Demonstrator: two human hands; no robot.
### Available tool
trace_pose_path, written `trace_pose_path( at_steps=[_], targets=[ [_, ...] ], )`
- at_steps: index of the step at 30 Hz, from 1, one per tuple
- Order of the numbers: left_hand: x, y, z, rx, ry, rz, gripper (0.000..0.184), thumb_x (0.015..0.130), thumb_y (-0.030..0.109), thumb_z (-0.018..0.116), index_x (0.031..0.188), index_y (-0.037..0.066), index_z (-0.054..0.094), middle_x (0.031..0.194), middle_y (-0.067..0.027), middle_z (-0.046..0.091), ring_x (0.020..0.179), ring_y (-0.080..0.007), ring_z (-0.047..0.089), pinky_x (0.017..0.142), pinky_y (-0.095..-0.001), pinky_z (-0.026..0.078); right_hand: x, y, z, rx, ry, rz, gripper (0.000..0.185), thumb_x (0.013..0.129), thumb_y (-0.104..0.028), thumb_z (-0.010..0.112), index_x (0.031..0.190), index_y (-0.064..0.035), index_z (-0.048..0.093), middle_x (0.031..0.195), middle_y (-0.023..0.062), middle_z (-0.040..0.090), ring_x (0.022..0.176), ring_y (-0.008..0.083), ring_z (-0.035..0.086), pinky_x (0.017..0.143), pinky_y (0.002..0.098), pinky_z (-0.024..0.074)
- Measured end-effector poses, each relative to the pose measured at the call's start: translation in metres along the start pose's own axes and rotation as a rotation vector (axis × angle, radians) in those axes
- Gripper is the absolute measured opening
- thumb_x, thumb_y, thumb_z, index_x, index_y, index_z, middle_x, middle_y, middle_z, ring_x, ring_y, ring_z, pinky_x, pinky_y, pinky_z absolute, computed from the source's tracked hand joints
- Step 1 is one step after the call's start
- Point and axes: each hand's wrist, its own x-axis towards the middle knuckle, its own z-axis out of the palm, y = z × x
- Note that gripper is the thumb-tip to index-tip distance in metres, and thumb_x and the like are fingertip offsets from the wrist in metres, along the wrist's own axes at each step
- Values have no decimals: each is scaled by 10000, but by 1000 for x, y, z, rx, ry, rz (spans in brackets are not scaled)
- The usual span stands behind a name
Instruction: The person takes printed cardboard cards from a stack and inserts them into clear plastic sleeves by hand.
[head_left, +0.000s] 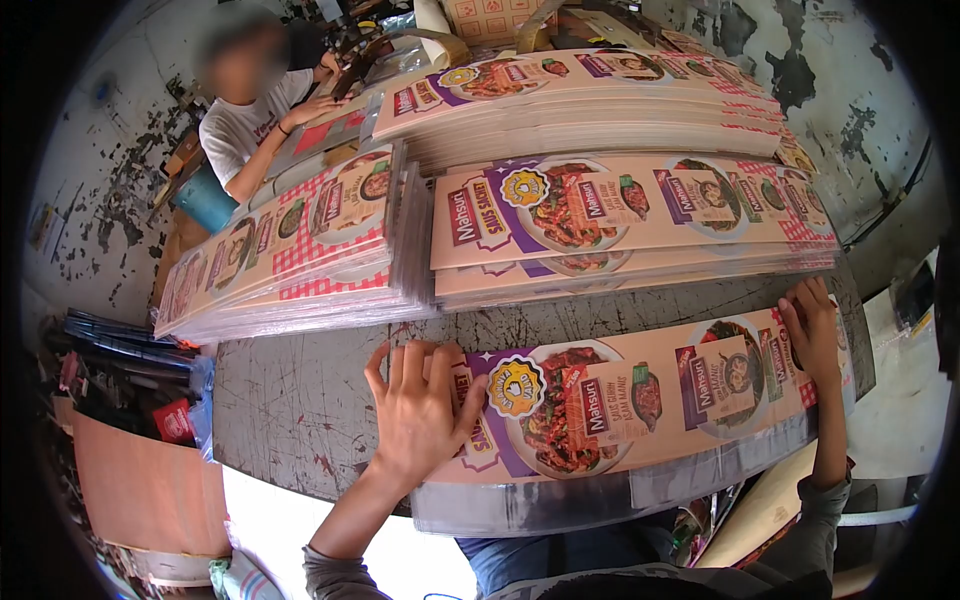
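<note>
- Peeling, dark-patched walls [840, 55] surround a scratched grey tabletop [300, 420].
- Along the tabletop's front edge lies a printed Mahsuri sauce banner [640, 395], its face up; clear plastic film [600, 498] on its near side hangs past that edge.
- The left hand [418, 408] rests palm down on the banner's left end, thumb spread away from loosely bent fingers; whether it grips or merely presses, I cannot tell.
- The right hand [812, 335], partly open with fingers reaching to the far side, touches the banner's right end; its grip is also unclear.
- Just beyond the banner sits a low banner stack [650, 225], with a taller rear stack [590, 125] behind it.
- A plastic-wrapped stack [285, 250] lies at the tabletop's left edge.
- Past it, a person in a white T-shirt [238, 138] sits near the rear left corner.
</note>
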Motion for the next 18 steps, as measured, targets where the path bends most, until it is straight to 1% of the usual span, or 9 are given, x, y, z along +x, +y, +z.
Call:
trace_pose_path(
  at_steps=[6,18],
  targets=[
    [1,0,0,8,15,11,277,782,233,649,950,29,566,864,-112,516,865,-264,502,942,-472,274,-1,1,1,-1,10,5,150,812,-90,566,775,33,489,760,138,470,732,291,441,632,363,367],
    [1,-1,0,16,17,17,272,777,235,653,933,29,568,853,-111,514,853,-261,502,931,-464,282,0,0,1,3,21,-10,127,803,-66,571,778,30,491,760,133,466,721,283,452,608,349,370]
  ],
)
